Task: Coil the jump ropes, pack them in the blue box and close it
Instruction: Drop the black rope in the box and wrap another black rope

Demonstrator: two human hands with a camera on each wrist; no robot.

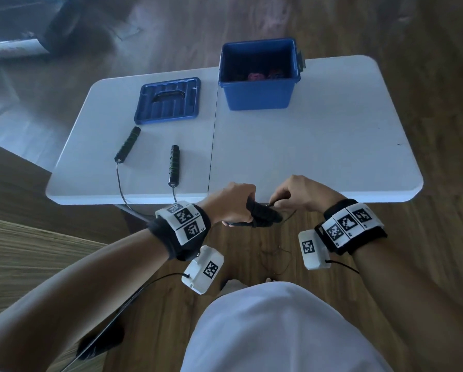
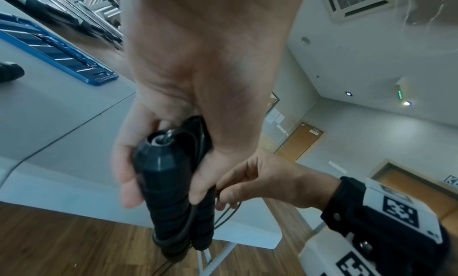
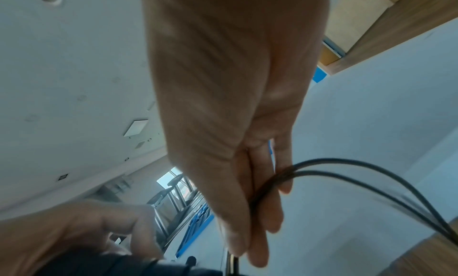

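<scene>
While the left hand [image 2: 158, 143] grips paired black ribbed handles [image 2: 171, 198], the right hand [image 3: 238, 162] pinches their thin cord [image 3: 347, 174]

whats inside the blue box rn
The open blue plastic box on the white table holds reddish-pink and dark bundled shapes at its bottom. Its near wall hides the remaining floor.

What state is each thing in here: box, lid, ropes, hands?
blue box: open, something inside
lid: off, flat on table
second rope handles: lying uncoiled on table
left hand: grips both handles of held rope
right hand: pinches its cord
</scene>
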